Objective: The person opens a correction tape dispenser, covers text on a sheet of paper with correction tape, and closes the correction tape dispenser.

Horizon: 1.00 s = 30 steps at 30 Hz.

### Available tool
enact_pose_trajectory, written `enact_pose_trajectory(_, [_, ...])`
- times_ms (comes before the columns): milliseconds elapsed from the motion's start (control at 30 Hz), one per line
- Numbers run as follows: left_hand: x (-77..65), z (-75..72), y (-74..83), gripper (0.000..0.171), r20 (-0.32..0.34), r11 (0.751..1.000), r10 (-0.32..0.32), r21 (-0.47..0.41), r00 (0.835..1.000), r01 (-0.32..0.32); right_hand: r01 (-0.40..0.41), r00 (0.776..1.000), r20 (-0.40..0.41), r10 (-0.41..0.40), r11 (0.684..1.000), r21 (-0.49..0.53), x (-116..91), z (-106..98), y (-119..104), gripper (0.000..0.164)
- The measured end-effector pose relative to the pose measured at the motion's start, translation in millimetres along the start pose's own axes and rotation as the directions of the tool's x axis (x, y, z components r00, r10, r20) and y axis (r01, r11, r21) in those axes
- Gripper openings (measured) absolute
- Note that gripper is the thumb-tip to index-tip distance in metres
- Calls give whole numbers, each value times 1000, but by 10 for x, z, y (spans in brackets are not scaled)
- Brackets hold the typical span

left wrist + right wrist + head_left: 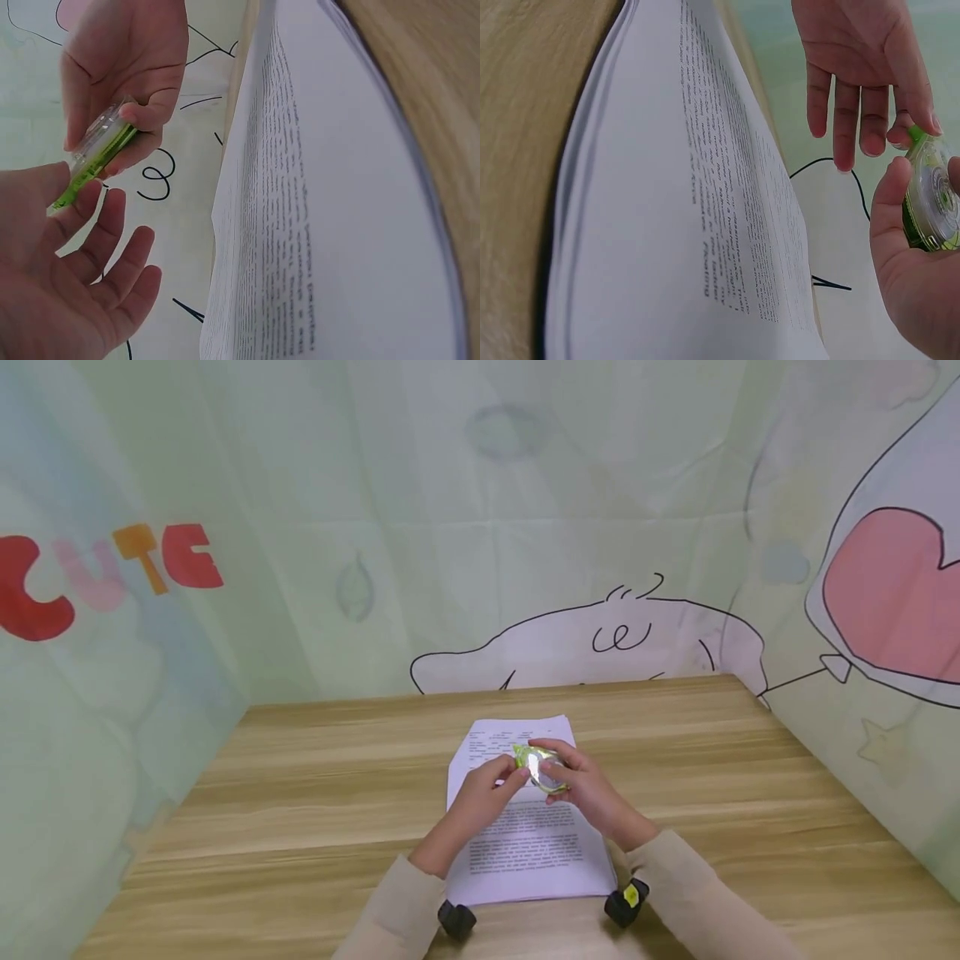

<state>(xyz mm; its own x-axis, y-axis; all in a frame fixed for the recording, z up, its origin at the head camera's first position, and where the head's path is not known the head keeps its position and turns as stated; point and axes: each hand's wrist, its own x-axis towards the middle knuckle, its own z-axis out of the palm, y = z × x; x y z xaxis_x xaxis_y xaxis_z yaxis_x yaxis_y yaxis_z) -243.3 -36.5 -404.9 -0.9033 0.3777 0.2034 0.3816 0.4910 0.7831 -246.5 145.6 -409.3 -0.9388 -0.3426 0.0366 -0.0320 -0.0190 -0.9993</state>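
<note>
A correction tape dispenser (536,765) with a clear case and bright green parts is held between both hands above printed sheets (525,847). My right hand (596,792) grips its rounded body between thumb and fingers. At the narrow green end, my left hand (480,795) pinches with thumb and index finger. In the left wrist view, the dispenser (96,159) appears edge-on, with the left hand's other fingers spread loosely. The right wrist view shows the clear case of the dispenser (934,196), with the wound tape inside.
The sheets lie stacked on a wood-grain table (322,793). Black wrist devices (456,920) hang below both sleeves. A pale curtain (420,527) with cartoon drawings and red letters surrounds the table's back and sides.
</note>
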Motion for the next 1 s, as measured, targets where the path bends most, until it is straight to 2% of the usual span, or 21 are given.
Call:
enact_pose_trajectory(267, [-16,-25,-10,25,33,1000,-2,19,999,1,24,1000,3,-24,998,-58,-29,-12,0,44])
enact_pose_trajectory(500, [-27,-71,-12,21,43,995,11,101,999,-15,34,999,-2,-35,989,-142,-68,-57,-38,40])
enact_pose_trajectory(767, [-50,-141,-27,23,34,995,70,72,997,-72,57,998,35,-49,958,-280,-99,-121,-97,36])
enact_pose_trajectory(1000, [-56,-192,-14,17,45,994,59,90,997,-62,52,997,63,-35,951,-306,-117,-133,-100,38])
